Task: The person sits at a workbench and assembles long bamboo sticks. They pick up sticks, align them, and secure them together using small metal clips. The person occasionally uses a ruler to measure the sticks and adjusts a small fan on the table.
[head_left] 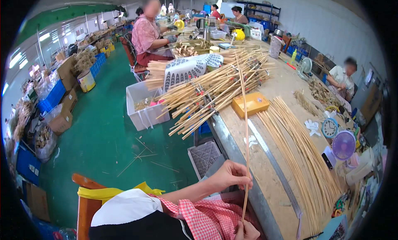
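Observation:
A long, thin wooden stick (246,140) runs nearly upright through the view, from my lap up past the far heap of sticks. My left hand (230,175) is closed around it partway down, thumb and fingers pinching. Close to its lower end, at the bottom edge, my right hand (247,231) is closed on the same stick, partly cut off by the frame. To the right of both hands, many loose sticks (296,157) lie lengthwise on the workbench (265,182). A long metal ruler (277,167) lies between them and the bench edge.
A big heap of sticks with dark clips (207,101) overhangs the bench edge beside a yellow block (250,104). A white bin (141,115) and grey crate (204,157) stand below. At right are a purple fan (343,145) and clock (330,127). Co-workers sit around the bench.

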Tool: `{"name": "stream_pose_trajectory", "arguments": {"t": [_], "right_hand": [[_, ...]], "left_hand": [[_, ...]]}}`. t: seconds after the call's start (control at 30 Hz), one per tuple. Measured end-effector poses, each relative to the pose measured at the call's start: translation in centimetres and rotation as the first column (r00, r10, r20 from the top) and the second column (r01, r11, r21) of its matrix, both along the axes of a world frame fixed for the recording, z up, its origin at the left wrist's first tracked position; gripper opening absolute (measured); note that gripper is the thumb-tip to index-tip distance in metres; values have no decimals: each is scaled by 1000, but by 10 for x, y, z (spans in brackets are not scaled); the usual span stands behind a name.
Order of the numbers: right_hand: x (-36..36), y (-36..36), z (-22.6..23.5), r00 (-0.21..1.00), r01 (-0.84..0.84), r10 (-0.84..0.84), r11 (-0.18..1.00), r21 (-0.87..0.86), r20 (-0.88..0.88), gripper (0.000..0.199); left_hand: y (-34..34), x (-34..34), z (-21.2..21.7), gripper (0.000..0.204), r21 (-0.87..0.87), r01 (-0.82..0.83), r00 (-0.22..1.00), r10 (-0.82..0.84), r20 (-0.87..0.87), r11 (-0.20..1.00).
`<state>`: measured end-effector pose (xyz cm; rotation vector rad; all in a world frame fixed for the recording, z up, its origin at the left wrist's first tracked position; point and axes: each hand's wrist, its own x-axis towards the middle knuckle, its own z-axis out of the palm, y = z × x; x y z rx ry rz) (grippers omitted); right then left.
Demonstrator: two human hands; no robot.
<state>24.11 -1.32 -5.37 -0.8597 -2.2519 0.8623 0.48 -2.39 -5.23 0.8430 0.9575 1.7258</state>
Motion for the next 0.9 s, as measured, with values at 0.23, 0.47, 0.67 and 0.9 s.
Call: {"name": "stream_pose_trajectory", "arguments": {"t": [0.23,0.47,0.67,0.9], "right_hand": [[-2,2,2,989,99,-104,994,-48,-104,12],[3,4,-2,992,124,-125,989,-76,-6,12],[-1,2,-2,995,89,-90,995,-38,-29,12],[2,7,-5,991,81,-82,997,-12,-109,10]], "left_hand": [[11,35,-18,17,-33,237,961,-239,-136,971],[13,54,-32,20,-68,264,960,-269,-77,962],[12,52,-28,12,-23,297,952,-298,-75,955],[10,49,-22,13,23,232,968,-229,-101,972]]}}
